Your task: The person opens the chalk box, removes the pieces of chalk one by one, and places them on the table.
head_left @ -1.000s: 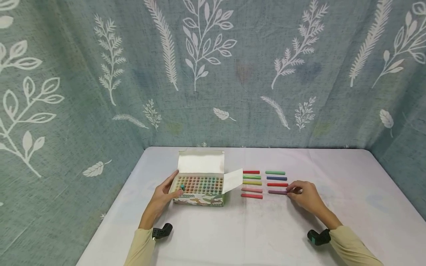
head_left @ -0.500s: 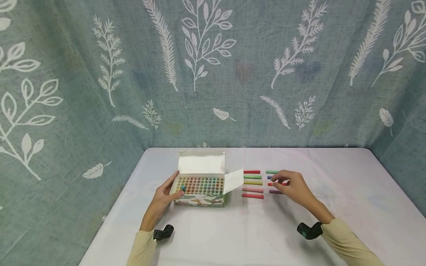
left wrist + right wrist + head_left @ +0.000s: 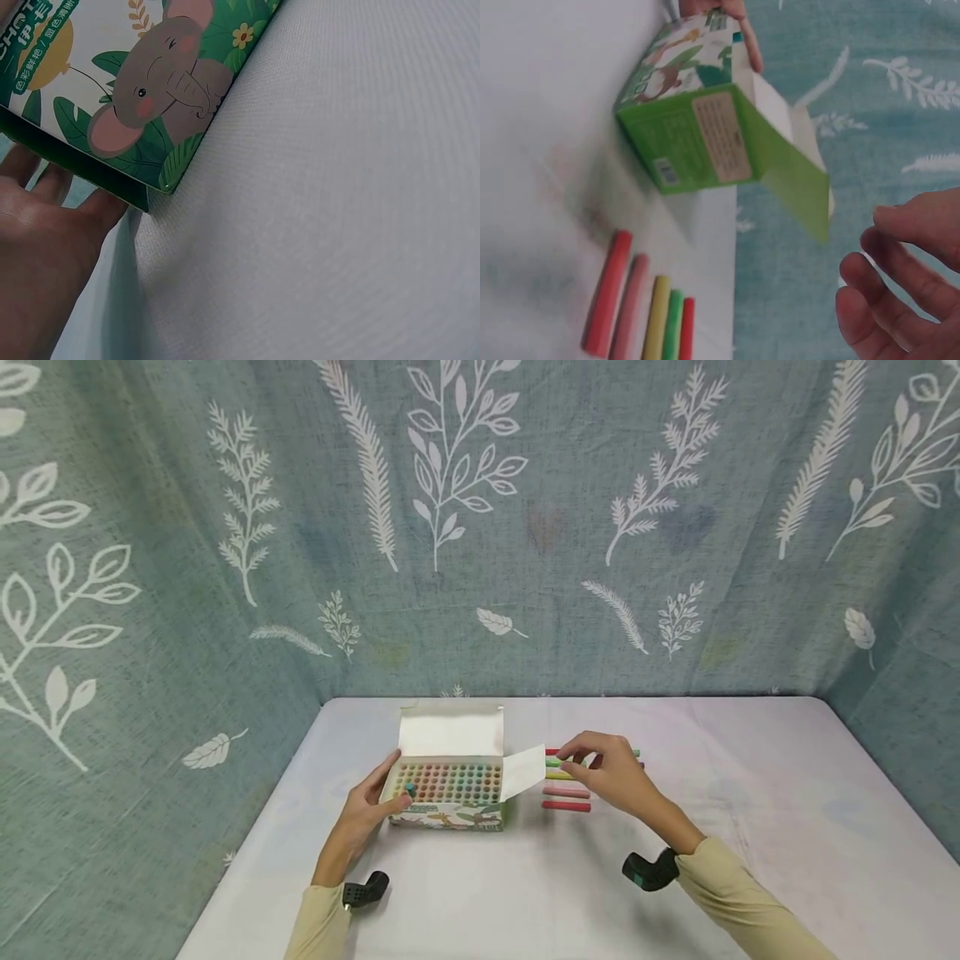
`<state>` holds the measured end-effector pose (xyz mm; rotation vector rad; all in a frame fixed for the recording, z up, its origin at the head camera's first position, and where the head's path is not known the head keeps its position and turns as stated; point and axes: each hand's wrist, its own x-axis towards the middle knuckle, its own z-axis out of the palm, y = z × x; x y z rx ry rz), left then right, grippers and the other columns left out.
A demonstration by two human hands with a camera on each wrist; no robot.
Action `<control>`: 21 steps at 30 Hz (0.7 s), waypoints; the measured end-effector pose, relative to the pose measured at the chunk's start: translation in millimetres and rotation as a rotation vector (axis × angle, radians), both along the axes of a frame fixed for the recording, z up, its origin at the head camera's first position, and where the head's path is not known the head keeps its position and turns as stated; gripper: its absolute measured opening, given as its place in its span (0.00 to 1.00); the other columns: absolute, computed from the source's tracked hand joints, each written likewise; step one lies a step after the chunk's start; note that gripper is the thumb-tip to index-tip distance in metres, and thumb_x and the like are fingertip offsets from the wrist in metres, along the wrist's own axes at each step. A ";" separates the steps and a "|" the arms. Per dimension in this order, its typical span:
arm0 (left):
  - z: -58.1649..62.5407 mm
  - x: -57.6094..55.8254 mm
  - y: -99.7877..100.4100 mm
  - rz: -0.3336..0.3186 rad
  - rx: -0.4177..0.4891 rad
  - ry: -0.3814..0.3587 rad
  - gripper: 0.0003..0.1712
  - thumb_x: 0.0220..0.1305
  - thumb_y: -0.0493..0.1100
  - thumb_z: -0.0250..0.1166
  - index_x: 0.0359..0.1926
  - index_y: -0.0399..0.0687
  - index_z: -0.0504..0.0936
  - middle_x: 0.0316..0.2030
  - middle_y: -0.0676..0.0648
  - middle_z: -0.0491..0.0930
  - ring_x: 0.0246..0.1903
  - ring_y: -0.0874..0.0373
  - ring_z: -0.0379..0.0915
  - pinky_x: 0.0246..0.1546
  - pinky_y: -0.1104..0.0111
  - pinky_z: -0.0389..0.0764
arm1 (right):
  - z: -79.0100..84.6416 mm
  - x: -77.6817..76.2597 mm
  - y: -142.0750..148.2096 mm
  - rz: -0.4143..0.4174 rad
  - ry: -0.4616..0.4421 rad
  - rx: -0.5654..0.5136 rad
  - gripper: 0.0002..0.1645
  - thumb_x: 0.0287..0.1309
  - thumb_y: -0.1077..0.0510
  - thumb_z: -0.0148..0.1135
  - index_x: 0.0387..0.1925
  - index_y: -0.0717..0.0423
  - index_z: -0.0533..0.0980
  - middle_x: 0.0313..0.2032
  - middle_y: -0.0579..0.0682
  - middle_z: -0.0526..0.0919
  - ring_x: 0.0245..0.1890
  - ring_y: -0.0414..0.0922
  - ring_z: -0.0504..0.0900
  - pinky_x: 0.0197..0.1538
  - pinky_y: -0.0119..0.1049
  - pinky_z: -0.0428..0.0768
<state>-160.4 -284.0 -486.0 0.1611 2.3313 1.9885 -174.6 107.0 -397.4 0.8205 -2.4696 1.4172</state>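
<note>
My left hand (image 3: 365, 814) grips the left end of an open box of chalk (image 3: 450, 817), its thumb on the front edge. Rows of coloured chalk ends fill the box, and one teal chalk stick (image 3: 410, 789) pokes up near that thumb. In the left wrist view the box's elephant-printed side (image 3: 150, 97) shows above the fingers. My right hand (image 3: 611, 772) hovers over the chalk sticks beside the side flap (image 3: 523, 772). Its fingers are loosely bent and hold nothing in the right wrist view. Below it lie a red chalk stick (image 3: 609, 296) and a pink chalk stick (image 3: 632, 307).
Yellow chalk (image 3: 657, 319) and green chalk (image 3: 672, 322) lie in the same column. A second column to the right is mostly hidden by my right hand. The box's lid (image 3: 452, 731) stands up at the back. A leaf-patterned curtain (image 3: 480, 527) surrounds the white table (image 3: 480, 893).
My right hand has left the purple chalk stick in the right column and moved left across the sticks toward the box flap. The left hand stays on the box.
</note>
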 end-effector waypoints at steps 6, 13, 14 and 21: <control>1.8 -1.2 1.0 0.012 -0.024 0.003 0.44 0.52 0.39 0.65 0.65 0.66 0.53 0.64 0.53 0.50 0.65 0.57 0.40 0.61 0.54 0.49 | 21.1 5.9 -22.4 0.049 -0.039 -0.032 0.04 0.48 0.68 0.61 0.29 0.61 0.79 0.30 0.53 0.80 0.29 0.47 0.76 0.27 0.37 0.78; -2.9 -3.4 0.2 -0.008 -0.037 0.029 0.44 0.52 0.41 0.65 0.66 0.66 0.52 0.65 0.51 0.50 0.64 0.54 0.42 0.60 0.50 0.49 | 3.5 -11.1 -41.0 0.096 0.004 -0.041 0.04 0.49 0.62 0.63 0.29 0.51 0.80 0.30 0.44 0.80 0.28 0.40 0.76 0.26 0.33 0.77; -2.8 -3.1 0.0 -0.012 -0.032 0.025 0.44 0.52 0.41 0.65 0.66 0.67 0.52 0.64 0.51 0.51 0.64 0.54 0.43 0.60 0.51 0.50 | 3.5 -11.6 -44.5 0.106 0.011 -0.034 0.04 0.49 0.61 0.63 0.29 0.51 0.80 0.30 0.44 0.80 0.28 0.39 0.76 0.26 0.32 0.76; -4.2 -3.0 -2.0 -0.009 -0.013 0.028 0.45 0.51 0.40 0.66 0.66 0.66 0.52 0.64 0.52 0.52 0.63 0.55 0.46 0.60 0.54 0.53 | 5.2 -13.7 -69.0 0.175 0.066 -0.010 0.06 0.49 0.64 0.62 0.29 0.49 0.79 0.31 0.45 0.80 0.28 0.38 0.76 0.24 0.30 0.76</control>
